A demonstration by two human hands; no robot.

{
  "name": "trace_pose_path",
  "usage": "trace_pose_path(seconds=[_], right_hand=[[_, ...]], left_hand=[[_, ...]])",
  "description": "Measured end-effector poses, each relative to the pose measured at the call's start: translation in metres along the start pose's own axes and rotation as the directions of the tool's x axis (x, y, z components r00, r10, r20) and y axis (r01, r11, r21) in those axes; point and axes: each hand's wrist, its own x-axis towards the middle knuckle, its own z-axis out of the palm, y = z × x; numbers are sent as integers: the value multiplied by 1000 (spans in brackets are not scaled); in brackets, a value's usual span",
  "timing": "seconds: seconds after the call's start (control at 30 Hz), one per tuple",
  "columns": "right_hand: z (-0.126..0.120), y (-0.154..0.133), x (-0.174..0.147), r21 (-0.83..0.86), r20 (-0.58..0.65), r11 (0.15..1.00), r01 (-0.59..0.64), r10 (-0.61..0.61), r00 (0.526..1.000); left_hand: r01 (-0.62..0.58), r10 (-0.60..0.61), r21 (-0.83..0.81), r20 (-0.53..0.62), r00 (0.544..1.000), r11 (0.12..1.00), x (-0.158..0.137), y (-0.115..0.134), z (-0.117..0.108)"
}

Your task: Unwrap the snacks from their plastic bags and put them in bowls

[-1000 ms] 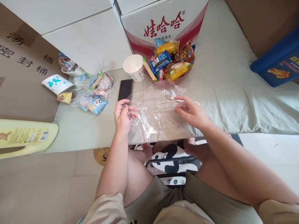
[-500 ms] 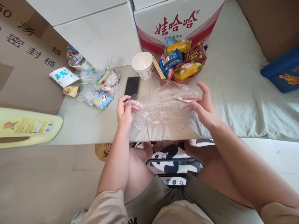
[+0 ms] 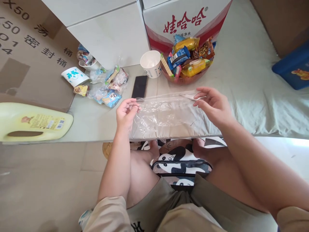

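A clear plastic bag [image 3: 164, 112] is stretched sideways between my two hands, just above the front of the cloth-covered surface. My left hand [image 3: 126, 112] pinches its left end between thumb and fingers. At the other end my right hand [image 3: 212, 104] grips the bag's upper right corner, where a whitish gathered part [image 3: 189, 96] shows by the fingertips. Behind the bag, a dark phone [image 3: 140, 86] lies flat near my left hand. A white paper cup [image 3: 151, 64] stands beyond it, beside a reddish bowl [image 3: 183, 79] heaped with wrapped snacks [image 3: 190, 58].
Left of the phone lie several bagged snacks [image 3: 112, 83] and a tipped paper cup [image 3: 75, 76]. A yellow jug [image 3: 36, 122] rests at the left front edge. Cartons [image 3: 188, 22] line the back, and a blue container [image 3: 293, 69] is at the right.
The bag, bunched and crumpled before, is now pulled straighter and flatter. My right hand has moved slightly right, its raised finger now closer to the others. The view has shifted a little.
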Motion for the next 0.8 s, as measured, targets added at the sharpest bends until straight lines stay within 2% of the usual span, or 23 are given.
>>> trace_pose_path(seconds=[0.1,0.17,0.23,0.27,0.3,0.37,0.4,0.47,0.53,0.57,0.67,0.7,0.73,0.8], right_hand=[[-7,3,-3,-237,2,971,26,-26,1000],[-12,3,-4,-404,-58,913,55,-85,995],[-17,-3,-6,-499,-121,859,116,-201,972],[-19,-7,-7,-504,-128,851,149,-244,961],[-21,-13,-8,-473,-111,865,169,-249,962],[-24,-23,-10,-294,9,949,116,-119,993],[-25,-26,-11,-165,101,986,25,-8,995],[-26,-27,-10,74,272,970,-231,204,941],[-26,-18,-4,217,320,883,-415,337,885],[-27,-11,0,261,274,856,-446,377,885],[-26,10,12,336,70,852,-402,403,913],[-25,15,16,352,61,851,-388,393,917],[-24,18,19,361,107,845,-393,381,918],[-17,17,22,344,312,827,-445,346,885]], left_hand=[[-47,21,222,114,993,974,-4,-1,-5],[-89,42,359,137,990,929,-4,-1,-8],[-153,116,391,117,986,908,-4,2,-10],[-176,152,349,95,984,920,-4,4,-10],[-179,166,269,71,983,946,-4,6,-10],[-96,94,40,40,995,995,-5,9,-7],[-15,17,-65,38,999,998,-6,10,-4],[173,-167,-169,46,985,970,-7,9,2],[311,-307,-152,49,951,938,-4,6,11],[361,-356,-126,61,933,924,-2,4,15],[489,-477,-28,182,860,872,11,-1,30],[523,-510,9,241,826,852,15,-3,35],[547,-533,46,303,790,836,19,-5,41],[567,-547,92,424,722,819,23,-8,52]])
